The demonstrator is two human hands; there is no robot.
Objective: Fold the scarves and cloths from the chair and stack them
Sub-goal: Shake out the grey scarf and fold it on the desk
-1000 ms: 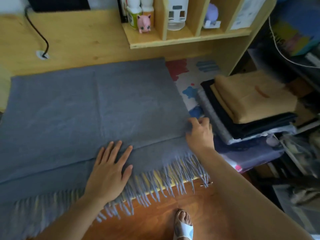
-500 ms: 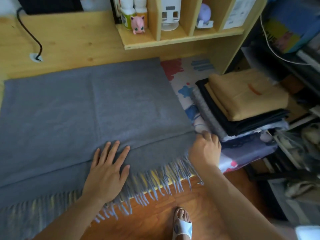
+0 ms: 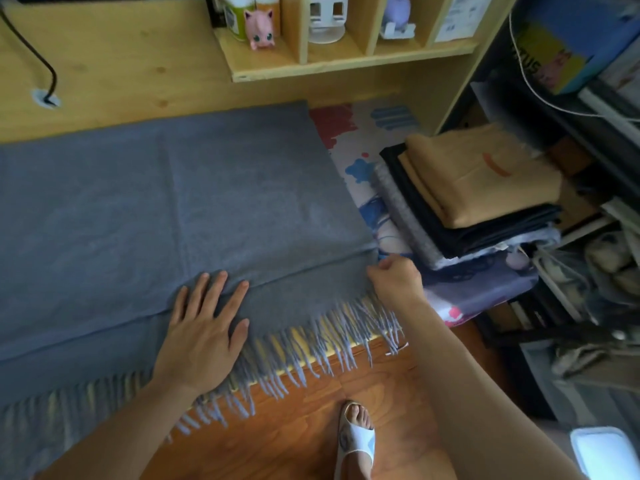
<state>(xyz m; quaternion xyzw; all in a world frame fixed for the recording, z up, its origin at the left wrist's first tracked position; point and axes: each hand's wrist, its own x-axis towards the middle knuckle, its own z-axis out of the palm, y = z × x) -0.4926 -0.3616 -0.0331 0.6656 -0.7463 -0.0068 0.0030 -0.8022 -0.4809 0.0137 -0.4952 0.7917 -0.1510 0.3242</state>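
A grey fringed scarf (image 3: 156, 209) lies spread flat over the wooden desk, its fringe hanging off the near edge. My left hand (image 3: 204, 327) presses flat on the scarf near the fringe, fingers spread. My right hand (image 3: 394, 280) pinches the scarf's near right corner with curled fingers. To the right, on a patterned mat (image 3: 360, 140), stands a stack of folded cloths (image 3: 474, 188): tan on top, then black, grey and pale layers below.
A wooden shelf (image 3: 346, 60) at the back holds a pink figurine (image 3: 261, 27) and bottles. A black cable (image 3: 41, 64) runs into the desk at far left. Dark cluttered shelving (image 3: 588, 237) stands to the right. My sandalled foot (image 3: 356, 438) is on the wood floor.
My right hand slid along the scarf's right edge toward me and closed on the near corner. My left hand stayed pressed in place. The view shifted slightly.
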